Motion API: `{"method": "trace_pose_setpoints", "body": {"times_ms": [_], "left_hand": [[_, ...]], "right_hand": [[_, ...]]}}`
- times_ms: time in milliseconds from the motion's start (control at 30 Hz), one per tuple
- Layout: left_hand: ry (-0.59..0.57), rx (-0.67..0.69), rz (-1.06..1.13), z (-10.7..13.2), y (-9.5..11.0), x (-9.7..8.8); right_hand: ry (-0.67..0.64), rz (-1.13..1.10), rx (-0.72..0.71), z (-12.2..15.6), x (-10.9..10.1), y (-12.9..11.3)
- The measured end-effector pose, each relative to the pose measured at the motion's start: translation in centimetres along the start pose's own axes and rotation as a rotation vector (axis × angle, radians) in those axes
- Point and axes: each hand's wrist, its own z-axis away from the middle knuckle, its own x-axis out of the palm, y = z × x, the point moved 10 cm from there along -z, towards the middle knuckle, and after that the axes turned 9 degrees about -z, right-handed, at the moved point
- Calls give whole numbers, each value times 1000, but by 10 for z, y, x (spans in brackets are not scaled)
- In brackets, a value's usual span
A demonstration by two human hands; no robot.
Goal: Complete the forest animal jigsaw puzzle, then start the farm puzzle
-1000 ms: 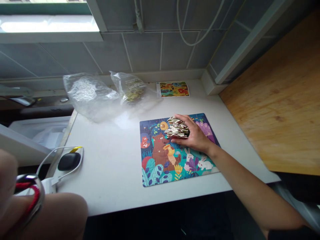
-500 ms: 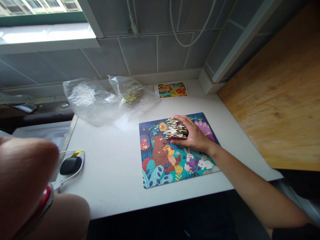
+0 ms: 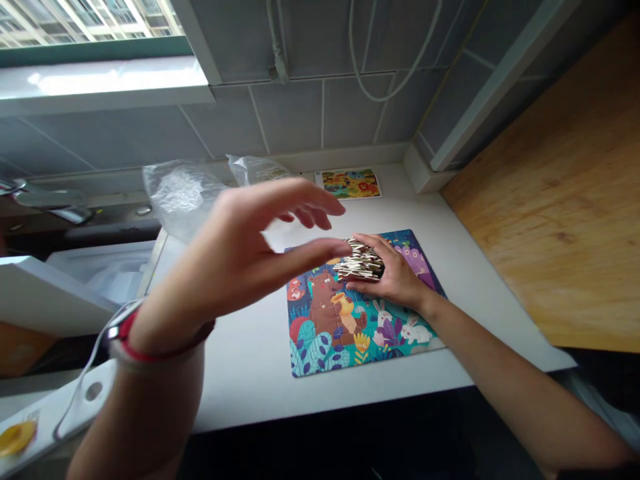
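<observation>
The jigsaw puzzle (image 3: 320, 347) with a bear and rabbits lies flat on the white counter. Over its upper middle, my right hand (image 3: 395, 277) is wrapped round a thick stack of thin pieces with pale edges (image 3: 357, 261), apparently jigsaw pieces. The thumb is on the near side of the stack, the fingers on its far side. My left hand (image 3: 250, 247) hangs in the air left of the stack, thumb and fingers apart, nothing in it. In view its thumb tip meets the stack's left edge; whether it touches I cannot tell.
Two clear plastic bags, one nearer the sink (image 3: 180, 193) and one partly behind my left hand (image 3: 250, 168), lie by the tiled wall. A lion picture card (image 3: 353, 183) is at the back. A wooden panel (image 3: 555, 220) borders the counter's right. A white power strip (image 3: 75, 407) is lower left.
My left hand has swung in from the lower left towards the stack. The right hand keeps its grip over the puzzle. The whole view has shifted slightly.
</observation>
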Motion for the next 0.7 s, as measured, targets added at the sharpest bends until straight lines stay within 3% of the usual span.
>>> {"method": "trace_pose_setpoints", "body": {"times_ms": [133,200,267,367,500,700], "left_hand": [[-295,90,-161,-4,-19,93],[-345,98,-93,-3,-27,129],[-352,86,72,-2,-29,150],[-301,56,308,-6,-27,156],[-212,15,411,-13,-27,150],[-212,-73,585,-15,-46,163]], "right_hand": [[64,-122,74,1,-5,6],[77,-256,128,1,-5,12],[71,-394,179,2,-3,19],[87,-509,221,2,-3,26],[142,-508,234,1,-10,28],[109,-477,246,0,-3,22]]}}
